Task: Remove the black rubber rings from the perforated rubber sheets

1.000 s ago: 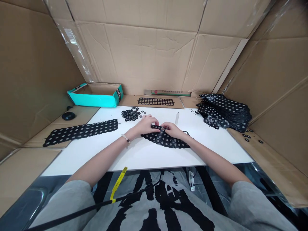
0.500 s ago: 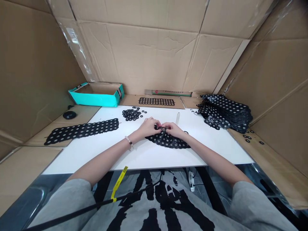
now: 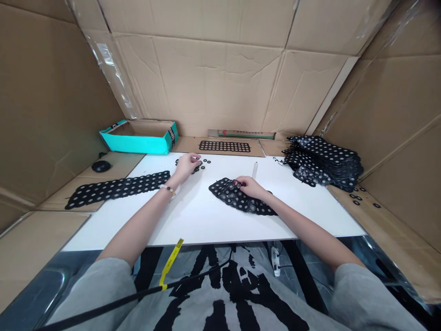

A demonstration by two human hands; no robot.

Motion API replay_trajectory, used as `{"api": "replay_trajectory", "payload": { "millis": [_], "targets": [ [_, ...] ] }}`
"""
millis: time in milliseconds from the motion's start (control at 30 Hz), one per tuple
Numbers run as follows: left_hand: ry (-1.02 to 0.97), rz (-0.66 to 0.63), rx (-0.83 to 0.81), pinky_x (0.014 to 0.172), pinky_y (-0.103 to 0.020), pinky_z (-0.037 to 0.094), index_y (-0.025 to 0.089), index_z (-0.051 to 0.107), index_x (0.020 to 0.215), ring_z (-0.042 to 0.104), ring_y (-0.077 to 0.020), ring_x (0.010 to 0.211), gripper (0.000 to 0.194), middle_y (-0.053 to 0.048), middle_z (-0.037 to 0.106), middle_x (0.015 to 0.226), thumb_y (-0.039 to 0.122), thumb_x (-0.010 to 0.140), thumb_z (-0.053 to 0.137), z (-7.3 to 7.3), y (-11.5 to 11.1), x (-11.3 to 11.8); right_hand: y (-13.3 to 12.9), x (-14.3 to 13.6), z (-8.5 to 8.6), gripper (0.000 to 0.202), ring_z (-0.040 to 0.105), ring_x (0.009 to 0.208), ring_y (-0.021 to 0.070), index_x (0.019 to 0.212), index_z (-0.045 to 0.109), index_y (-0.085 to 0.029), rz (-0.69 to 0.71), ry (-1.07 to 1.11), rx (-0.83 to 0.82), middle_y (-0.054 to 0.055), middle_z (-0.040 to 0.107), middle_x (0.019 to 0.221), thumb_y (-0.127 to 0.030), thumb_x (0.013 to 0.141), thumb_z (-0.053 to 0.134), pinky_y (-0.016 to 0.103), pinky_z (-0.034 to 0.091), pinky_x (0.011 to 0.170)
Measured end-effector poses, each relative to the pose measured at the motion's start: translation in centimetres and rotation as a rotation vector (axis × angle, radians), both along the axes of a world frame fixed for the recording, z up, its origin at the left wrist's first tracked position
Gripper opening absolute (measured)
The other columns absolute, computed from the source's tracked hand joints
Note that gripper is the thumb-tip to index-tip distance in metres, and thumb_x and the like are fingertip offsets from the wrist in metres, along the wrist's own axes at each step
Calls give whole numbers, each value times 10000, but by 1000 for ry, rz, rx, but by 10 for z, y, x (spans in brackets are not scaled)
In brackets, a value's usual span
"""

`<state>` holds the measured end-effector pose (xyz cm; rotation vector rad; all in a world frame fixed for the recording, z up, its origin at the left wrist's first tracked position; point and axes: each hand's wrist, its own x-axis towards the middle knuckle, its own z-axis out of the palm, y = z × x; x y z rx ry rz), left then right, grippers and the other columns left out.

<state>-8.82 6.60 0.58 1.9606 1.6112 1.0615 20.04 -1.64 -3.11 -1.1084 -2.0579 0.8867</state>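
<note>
A black perforated strip (image 3: 237, 197) lies on the white table (image 3: 206, 220) in front of me. My right hand (image 3: 250, 186) rests on its upper edge and pins it down with the fingertips. My left hand (image 3: 186, 164) is stretched out to the far left over a pile of small black rings (image 3: 203, 163), fingers curled down onto them. Whether it holds a ring is hidden by the fingers.
A long black perforated strip (image 3: 117, 187) lies at the left table edge. A stack of similar strips (image 3: 324, 161) sits at the right. A teal box (image 3: 141, 137) and a black grid piece (image 3: 224, 146) lie at the back. Cardboard walls enclose the space.
My left hand has left the strip and moved back and left to the ring pile. My right hand stays on the strip.
</note>
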Motion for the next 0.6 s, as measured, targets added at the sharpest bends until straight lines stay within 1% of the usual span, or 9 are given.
{"api": "replay_trajectory", "payload": {
  "millis": [67,133,200,233,300,400,467,533,600],
  "targets": [
    [148,122,62,822,-391,435,198,743,851,609,-278,894,149,-77,730,839,266,747,663,4,5,-19,0,1,1,242,601,891,188,738,643,-161,6,3,-8,58,686,923,-73,659,433,301,434,833],
    [299,196,130,883,-458,386,214,749,813,514,-348,1056,135,-101,716,931,302,763,659,5,5,-28,-1,1,2,262,604,916,192,762,655,-166,-4,0,-6,60,693,954,-71,660,432,303,435,846],
    [371,210,194,908,-499,352,224,754,885,428,-382,1135,195,-120,680,1062,351,794,636,5,0,-26,-3,0,3,301,604,915,191,793,668,-167,-14,-10,0,57,696,954,-60,651,426,302,436,850],
    [380,182,219,919,-505,342,225,748,943,418,-379,1142,235,-124,660,1109,371,812,619,5,-3,-21,-3,0,4,329,603,893,187,817,676,-165,-18,-19,1,54,696,941,-54,644,419,300,439,839],
    [377,4,236,960,-489,331,219,724,1037,440,-343,1131,302,-120,645,1139,406,840,592,7,-12,-5,-4,0,5,395,595,834,179,878,688,-161,-25,-38,3,45,695,909,-43,629,404,293,443,796],
    [338,-479,169,1005,-405,341,227,689,1121,486,-273,1112,387,-80,663,1142,475,837,603,8,-30,27,-5,0,6,460,593,813,176,935,695,-158,6,-43,25,35,696,894,-30,618,386,287,442,773],
    [312,-711,110,983,-354,372,239,678,1144,512,-244,1092,420,-58,680,1127,509,830,609,6,-41,46,-5,0,7,475,605,853,181,935,703,-160,40,-22,51,36,706,919,-20,615,381,292,443,806],
    [290,-776,73,933,-328,405,231,695,1098,547,-232,1041,404,-54,699,1062,513,817,624,4,-49,57,-4,-1,6,487,615,903,187,941,712,-165,66,-2,63,38,716,957,-11,617,383,301,443,847],
    [255,-751,44,879,-316,428,205,719,1005,581,-224,963,370,-56,712,979,494,779,668,1,-52,61,-4,-1,6,488,619,930,190,953,718,-169,77,0,59,40,722,979,-7,629,392,303,444,864]
  ]
}}
